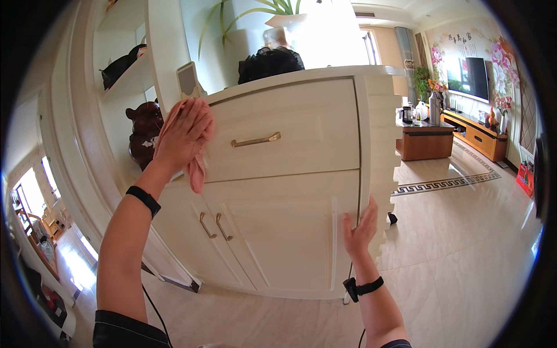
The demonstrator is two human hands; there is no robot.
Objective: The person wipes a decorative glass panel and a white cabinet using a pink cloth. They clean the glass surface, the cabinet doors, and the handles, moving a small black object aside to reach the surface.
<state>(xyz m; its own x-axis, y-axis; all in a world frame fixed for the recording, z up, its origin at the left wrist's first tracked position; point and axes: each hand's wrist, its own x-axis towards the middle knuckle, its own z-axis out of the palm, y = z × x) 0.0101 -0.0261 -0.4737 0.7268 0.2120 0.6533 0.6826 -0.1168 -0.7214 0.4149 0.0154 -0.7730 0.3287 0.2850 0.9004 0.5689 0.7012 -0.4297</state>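
My left hand [180, 137] presses a pink cloth [198, 172] against the upper left corner of a white cabinet [283, 230], beside its wide drawer [313, 126]. The cloth bunches under my fingers and one end hangs down. A brass-coloured handle [256, 140] sits on the drawer front, to the right of the cloth. Lower down, two doors carry upright handles [219, 226]. My right hand [361, 228] rests on the cabinet's right front edge, fingers spread, with nothing held in it.
On the cabinet top are a small framed device [188, 78], a black ruffled item [270, 65] and a potted plant [285, 19]. A dark brown carved object [145, 130] stands in the shelf at left. Behind at right are a low table [424, 141] and a television [468, 78].
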